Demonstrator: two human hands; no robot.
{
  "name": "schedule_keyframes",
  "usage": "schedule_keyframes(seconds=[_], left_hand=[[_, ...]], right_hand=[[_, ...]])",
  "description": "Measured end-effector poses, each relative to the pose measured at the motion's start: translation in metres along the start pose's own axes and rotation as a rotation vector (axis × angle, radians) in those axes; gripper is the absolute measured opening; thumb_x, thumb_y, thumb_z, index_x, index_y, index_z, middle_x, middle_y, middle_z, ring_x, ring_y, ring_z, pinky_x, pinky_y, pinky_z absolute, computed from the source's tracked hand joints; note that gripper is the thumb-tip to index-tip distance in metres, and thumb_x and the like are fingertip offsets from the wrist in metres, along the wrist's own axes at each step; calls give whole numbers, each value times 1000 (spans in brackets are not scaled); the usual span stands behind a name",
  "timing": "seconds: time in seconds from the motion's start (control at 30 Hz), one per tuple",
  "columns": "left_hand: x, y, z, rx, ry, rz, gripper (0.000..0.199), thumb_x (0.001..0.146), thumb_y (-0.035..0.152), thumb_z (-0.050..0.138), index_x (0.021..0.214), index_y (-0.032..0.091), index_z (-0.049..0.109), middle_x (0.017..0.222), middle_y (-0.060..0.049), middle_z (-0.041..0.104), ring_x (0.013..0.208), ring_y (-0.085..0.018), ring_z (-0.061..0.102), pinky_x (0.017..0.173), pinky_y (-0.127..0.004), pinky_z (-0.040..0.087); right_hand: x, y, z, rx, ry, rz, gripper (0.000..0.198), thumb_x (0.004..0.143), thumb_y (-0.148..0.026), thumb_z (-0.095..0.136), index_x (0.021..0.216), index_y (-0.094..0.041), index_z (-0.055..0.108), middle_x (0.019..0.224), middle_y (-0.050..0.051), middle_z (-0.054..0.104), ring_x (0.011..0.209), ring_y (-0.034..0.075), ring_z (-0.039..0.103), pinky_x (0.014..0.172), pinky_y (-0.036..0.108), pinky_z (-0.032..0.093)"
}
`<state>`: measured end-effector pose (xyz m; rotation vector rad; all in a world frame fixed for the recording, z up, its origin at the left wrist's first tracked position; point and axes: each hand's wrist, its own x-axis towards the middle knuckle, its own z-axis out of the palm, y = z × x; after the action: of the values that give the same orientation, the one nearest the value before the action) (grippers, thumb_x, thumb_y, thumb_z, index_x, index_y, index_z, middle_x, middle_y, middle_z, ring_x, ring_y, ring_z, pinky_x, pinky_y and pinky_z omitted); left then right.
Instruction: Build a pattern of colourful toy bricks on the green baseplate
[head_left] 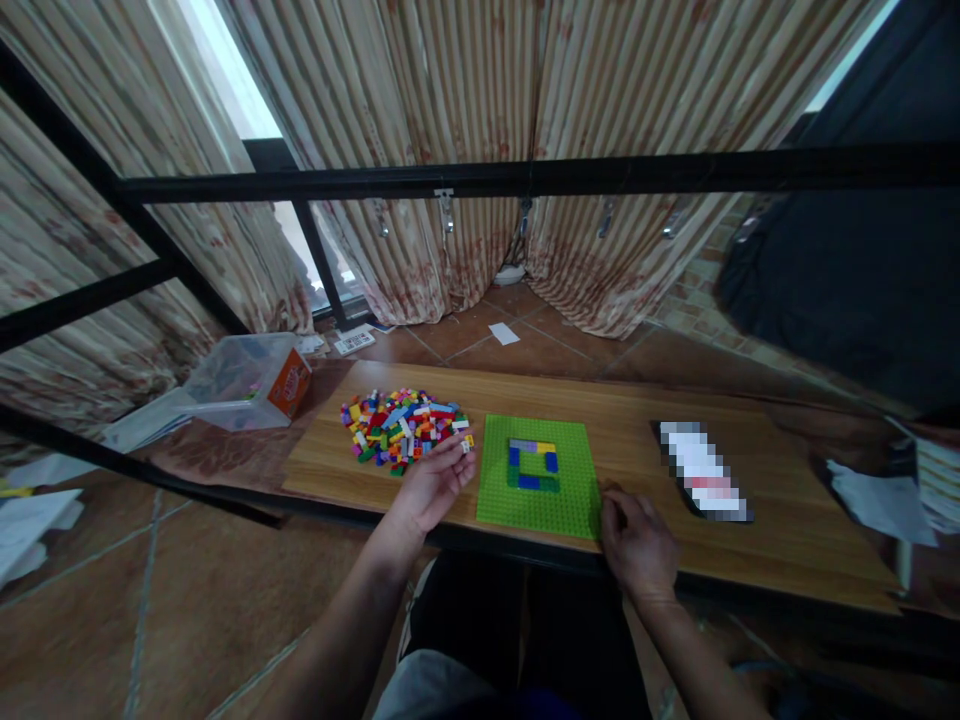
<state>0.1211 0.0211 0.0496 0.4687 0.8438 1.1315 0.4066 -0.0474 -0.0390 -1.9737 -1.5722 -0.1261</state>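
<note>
Between the fingertips of my left hand (437, 480) is a small yellow-and-white toy brick (467, 443). That hand hovers at the near right side of a heap of mixed coloured bricks (405, 425). Right of it lies a green studded baseplate (574, 500). A square ring of blue, grey, yellow and green bricks (530, 482) stands on the plate, with bare studs inside it. At the plate's near right edge rests my right hand (640, 540), its fingers curled inward; whatever they may hold is hidden.
A phone (703, 472) with a blurred screen lies on the wooden table (622, 400) at the right. Beyond the table's left end is a clear plastic bin (240, 385) with an orange label. Papers (877, 500) lie at far right. A black metal bar (480, 180) crosses ahead, before curtains.
</note>
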Motion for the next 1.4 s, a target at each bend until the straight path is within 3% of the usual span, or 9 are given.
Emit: schedule_keyframes(seconds=[0.2,0.3,0.43,0.53,0.77,0.97,1.07,1.27,1.4], left_hand=[[-24,-1,4,235,17,182,32,66,19,79,97,17,73,86,-3,71,75,-11,64,69,-22,50],[-34,-2,10,412,21,323,30,62,20,80,91,18,73,89,-3,72,78,-14,64,74,-26,51],[-49,-7,14,543,-14,387,27,66,22,78,92,18,73,88,-4,73,80,-16,65,77,-28,51],[-64,-14,10,628,-7,407,22,72,25,74,93,19,73,85,-5,72,77,-16,64,74,-27,51],[-90,-41,-16,551,36,344,14,76,28,71,87,20,73,73,-3,70,64,-15,64,65,-26,52],[-91,-51,-32,371,169,277,15,69,26,76,82,19,72,80,-3,73,72,-17,66,70,-28,53],[-83,-49,-44,346,202,235,17,70,25,73,84,18,68,75,-2,70,66,-14,64,64,-24,51],[-62,-44,-70,621,219,195,16,72,22,63,87,16,61,61,4,59,53,-10,55,52,-20,43],[-53,-36,-71,695,213,118,18,74,23,60,91,17,60,58,6,57,48,-10,54,48,-21,44]], right_hand=[[9,-15,-18,423,-19,195,40,86,-51,50,92,-17,70,93,12,71,84,25,64,77,36,48],[8,-64,-36,732,-96,251,39,83,-53,57,98,-18,69,97,10,71,88,23,64,80,36,50],[1,-144,-53,1117,-413,293,40,80,-51,65,107,-22,69,86,3,70,71,16,61,65,28,50],[-7,-177,-51,1284,-485,385,36,76,-50,70,100,-22,71,77,1,69,61,13,58,55,25,49],[-39,-181,-28,1395,-583,660,32,67,-44,80,86,-18,75,72,2,71,56,11,58,53,23,49],[-58,-186,-17,1454,-660,754,32,68,-44,80,85,-18,75,73,2,70,57,10,57,56,23,50],[-48,-184,-3,1329,-677,646,32,71,-46,76,86,-18,73,71,1,68,60,13,59,58,26,51],[-3,-184,30,668,-560,34,21,82,-36,60,85,-20,73,84,6,69,76,21,64,75,37,50],[10,-198,43,443,-522,-147,19,82,-25,55,88,-19,72,85,7,68,77,21,64,76,35,49]])
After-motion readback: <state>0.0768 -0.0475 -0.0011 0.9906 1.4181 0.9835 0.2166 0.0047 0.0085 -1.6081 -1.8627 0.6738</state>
